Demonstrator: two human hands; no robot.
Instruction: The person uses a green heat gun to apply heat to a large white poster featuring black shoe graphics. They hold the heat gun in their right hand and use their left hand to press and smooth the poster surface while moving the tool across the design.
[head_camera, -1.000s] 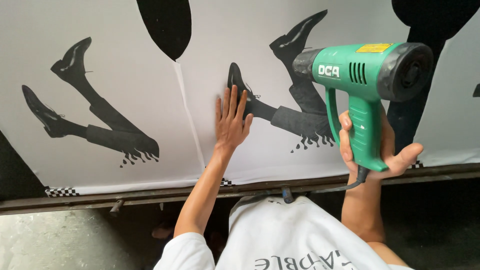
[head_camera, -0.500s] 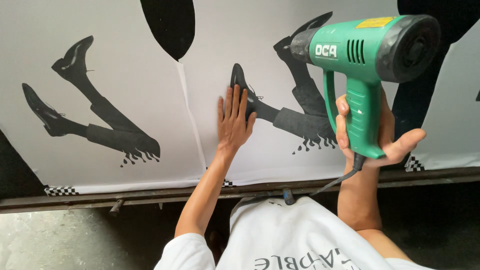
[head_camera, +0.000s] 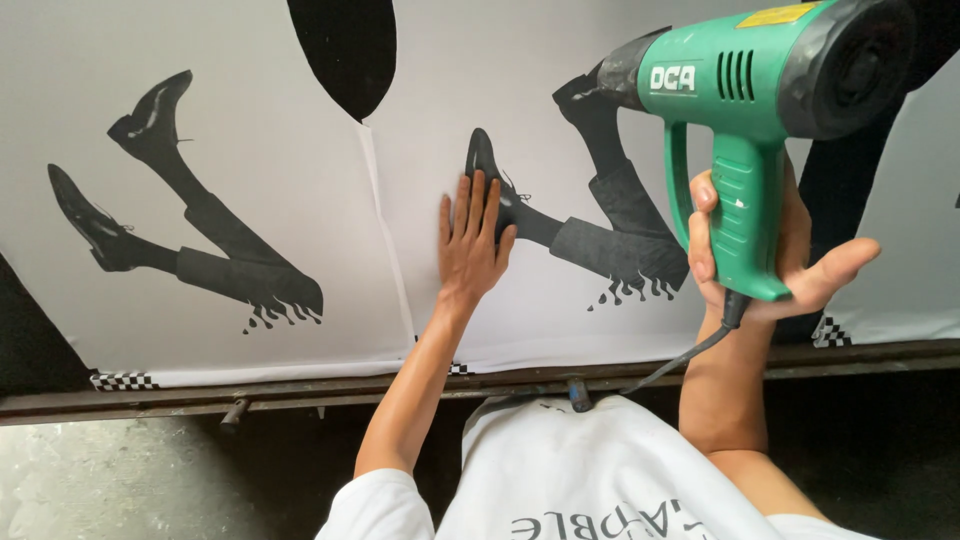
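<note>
One green heat gun (head_camera: 760, 90) fills the upper right of my view, its handle wrapped by my right hand (head_camera: 770, 265). At centre, my left hand (head_camera: 472, 245) lies flat, fingers spread, on the white printed sheet (head_camera: 280, 150).

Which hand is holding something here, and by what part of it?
The right hand grips the green heat gun by its pistol handle, nozzle aimed at the printed white sheet. The left hand holds nothing; it lies flat on that sheet.

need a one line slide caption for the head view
Left hand pressed flat on a white printed sheet with black shoe graphics, right hand holding a green heat gun aimed at it.
</note>
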